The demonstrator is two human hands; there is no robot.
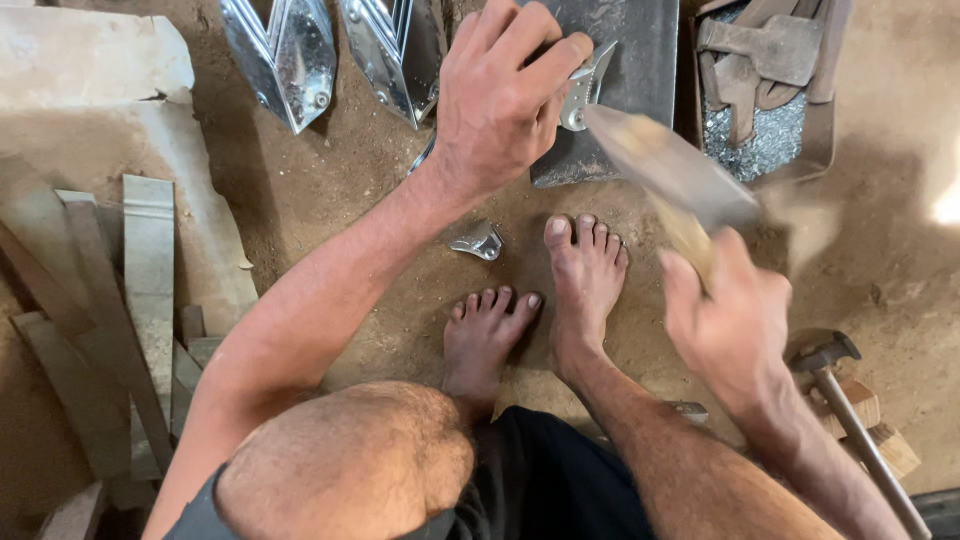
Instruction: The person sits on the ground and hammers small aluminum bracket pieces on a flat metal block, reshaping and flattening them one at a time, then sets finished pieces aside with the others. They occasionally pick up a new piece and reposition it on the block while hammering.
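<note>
— Starting at the left, where's the piece being worked?

— The left hand (500, 100) has its fingers (540, 55) closed round a small shiny metal piece (585, 85), pinning it on the dark steel plate (640, 60) that lies on the dirt floor (340, 200).

— And to the right?

— The right hand (725, 320) is wrapped tight on a wooden-handled hammer (670, 170), blurred, its head just right of the piece and close above it; handle slanting back toward the person.

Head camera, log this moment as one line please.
left hand: holds small metal piece on steel plate | right hand: grips wooden mallet, blurred | bent metal scrap: on dirt by toes
</note>
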